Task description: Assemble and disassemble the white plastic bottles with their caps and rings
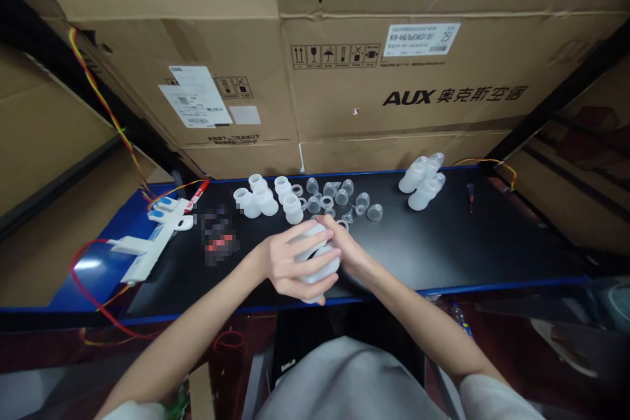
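Observation:
Close to the table's front edge, a white baby bottle (325, 265) is between my two hands. My left hand (290, 261) wraps its fingers around the bottle's side. From the other side my right hand (344, 243) presses against the bottle's upper end; its fingers are partly hidden, and what they touch there cannot be seen. Just beyond my hands lie several clear dome caps (341, 196) among white collar rings (326, 202) and a few clear teats (347, 217). Left of these stand several open white bottles (266, 201).
Capped white bottles (422, 193) stand at the right rear, with a thin purple-ended dispensing needle (471, 197) farther right. A power strip (155, 249) with plugs and cables and a red marker (197, 195) occupy the left. A cardboard wall (339, 92) closes off the back.

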`<state>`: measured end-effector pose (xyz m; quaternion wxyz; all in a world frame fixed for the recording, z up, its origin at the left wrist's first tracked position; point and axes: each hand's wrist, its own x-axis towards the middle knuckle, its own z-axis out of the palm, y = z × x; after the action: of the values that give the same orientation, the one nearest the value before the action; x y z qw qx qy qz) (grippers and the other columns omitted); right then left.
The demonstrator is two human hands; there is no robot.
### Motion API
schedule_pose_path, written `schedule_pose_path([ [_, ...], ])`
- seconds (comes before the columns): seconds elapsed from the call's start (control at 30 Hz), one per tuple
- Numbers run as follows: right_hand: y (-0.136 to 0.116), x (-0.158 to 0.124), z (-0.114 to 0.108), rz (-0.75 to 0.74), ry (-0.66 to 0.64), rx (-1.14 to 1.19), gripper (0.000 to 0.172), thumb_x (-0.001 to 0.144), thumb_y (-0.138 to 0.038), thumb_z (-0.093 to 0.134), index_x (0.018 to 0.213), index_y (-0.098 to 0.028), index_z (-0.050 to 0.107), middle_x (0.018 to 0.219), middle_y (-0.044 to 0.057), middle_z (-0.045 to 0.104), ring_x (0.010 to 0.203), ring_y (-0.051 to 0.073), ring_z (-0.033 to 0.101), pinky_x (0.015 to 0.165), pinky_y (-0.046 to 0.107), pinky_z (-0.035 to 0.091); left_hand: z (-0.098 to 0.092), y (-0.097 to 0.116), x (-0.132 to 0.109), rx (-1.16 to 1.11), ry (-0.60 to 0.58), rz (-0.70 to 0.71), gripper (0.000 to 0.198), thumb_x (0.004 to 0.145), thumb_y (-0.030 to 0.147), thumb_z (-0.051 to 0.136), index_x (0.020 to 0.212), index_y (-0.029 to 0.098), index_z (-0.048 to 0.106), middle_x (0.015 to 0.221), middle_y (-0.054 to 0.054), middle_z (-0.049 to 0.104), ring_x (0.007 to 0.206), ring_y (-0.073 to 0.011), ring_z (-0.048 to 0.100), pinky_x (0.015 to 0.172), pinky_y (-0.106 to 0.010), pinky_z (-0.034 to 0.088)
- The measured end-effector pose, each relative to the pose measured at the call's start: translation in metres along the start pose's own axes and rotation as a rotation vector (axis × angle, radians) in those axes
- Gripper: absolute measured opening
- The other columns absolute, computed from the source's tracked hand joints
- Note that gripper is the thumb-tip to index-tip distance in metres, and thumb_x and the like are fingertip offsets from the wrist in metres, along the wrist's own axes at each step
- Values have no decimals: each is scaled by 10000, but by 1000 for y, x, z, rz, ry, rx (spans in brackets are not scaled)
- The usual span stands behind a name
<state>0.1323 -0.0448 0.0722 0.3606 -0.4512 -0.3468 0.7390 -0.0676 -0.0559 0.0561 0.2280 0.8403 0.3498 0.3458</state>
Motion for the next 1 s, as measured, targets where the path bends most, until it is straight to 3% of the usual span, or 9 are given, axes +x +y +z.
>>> schedule_pose_path([
  [0.1, -6, 0, 5, 0, -39, 26, 511, 876, -704, 656, 791, -208, 571, 661, -22, 560, 593, 139, 486, 549, 256, 387, -1, 18, 2, 133, 225, 146, 540, 572, 787, 891, 742, 303, 721, 916, -66, 807, 1070, -344, 798, 1041, -568, 631],
  [0.2, -16, 0, 16, -145, 35, 10, 532, 892, -718, 629, 752, -213, 541, 652, -29, 520, 599, 132, 435, 558, 264, 348, 2, 31, 15, 296, 489, 477, 474, 770, 730, 767, 884, 271, 728, 938, -65, 814, 984, -317, 817, 885, -520, 685],
  [0.27, -21, -3, 24, -284, 84, 0, 530, 909, -711, 625, 748, -216, 526, 670, -31, 500, 620, 132, 411, 573, 271, 337, 6, 38, 27, 312, 736, 588, 393, 868, 594, 699, 1026, 237, 741, 948, -82, 807, 938, -320, 817, 793, -488, 683],
  [0.37, -26, -12, 37, -487, 132, 7, 515, 937, -668, 654, 749, -223, 477, 713, -39, 450, 653, 127, 378, 591, 270, 331, 17, 48, 39, 191, 1032, 450, 361, 898, 449, 649, 1131, 189, 740, 929, -94, 774, 871, -324, 794, 747, -482, 651],
  [0.47, -29, -21, 46, -618, 162, -42, 526, 976, -629, 669, 744, -225, 426, 721, -48, 387, 666, 121, 346, 599, 264, 316, 27, 58, 45, 64, 1181, 290, 306, 895, 445, 610, 1050, 201, 712, 877, -63, 724, 831, -308, 762, 762, -492, 622],
  [0.57, -33, -27, 51, -694, 187, -147, 513, 1000, -617, 671, 767, -225, 434, 718, -54, 403, 663, 119, 361, 604, 259, 317, 27, 65, 49, 10, 1272, 184, 272, 872, 458, 548, 936, 214, 652, 819, -40, 668, 811, -289, 731, 781, -484, 601],
  [0.7, -38, -28, 51, -735, 192, -318, 478, 1026, -656, 624, 849, -226, 513, 739, -45, 516, 647, 126, 450, 590, 259, 347, 21, 70, 54, -66, 1274, 106, 229, 801, 363, 553, 885, 194, 682, 848, -59, 695, 816, -266, 699, 781, -436, 557],
  [0.83, -42, -30, 40, -788, 216, -582, 377, 1107, -580, 509, 1127, -221, 622, 755, -28, 604, 624, 149, 521, 628, 279, 381, 19, 68, 56, -215, 1276, 4, 222, 782, 345, 576, 850, 187, 716, 815, -48, 690, 772, -240, 688, 744, -391, 538],
  [1.0, -42, -29, 9, -1081, -44, -966, 353, 1114, -367, 474, 1420, -206, 547, 1095, 81, 712, 898, 225, 633, 812, 354, 515, -3, 47, 53, -848, 1195, -350, 395, 876, 580, 570, 744, 216, 649, 632, -6, 620, 598, -221, 692, 649, -372, 579],
])
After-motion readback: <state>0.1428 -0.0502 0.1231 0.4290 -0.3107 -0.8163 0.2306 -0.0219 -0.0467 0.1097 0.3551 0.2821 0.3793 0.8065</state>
